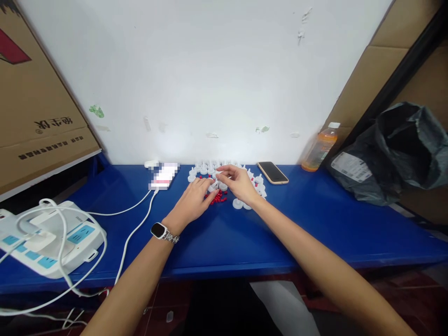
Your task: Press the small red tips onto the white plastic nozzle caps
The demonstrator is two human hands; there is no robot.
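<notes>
A cluster of white plastic caps with thin spouts (204,169) stands on the blue table, and small red tips (219,198) lie heaped in front of it. My left hand (193,199) is at the left of the heap, thumb and fingers around a white cap (212,187). From the right, my right hand (240,185) reaches in with thumb and index finger pinched at another white cap (218,173). Its spout is not clear behind the fingers. More white caps (238,203) lie beside my right wrist, some partly hidden by it.
A dark-screened phone (273,172) lies behind right, near an orange drink bottle (319,147) and a grey plastic bag (371,158). At left are a charging phone (164,176), a power strip (52,238) with loose white cables, and a cardboard box (42,102). A white wall (210,79) closes the back.
</notes>
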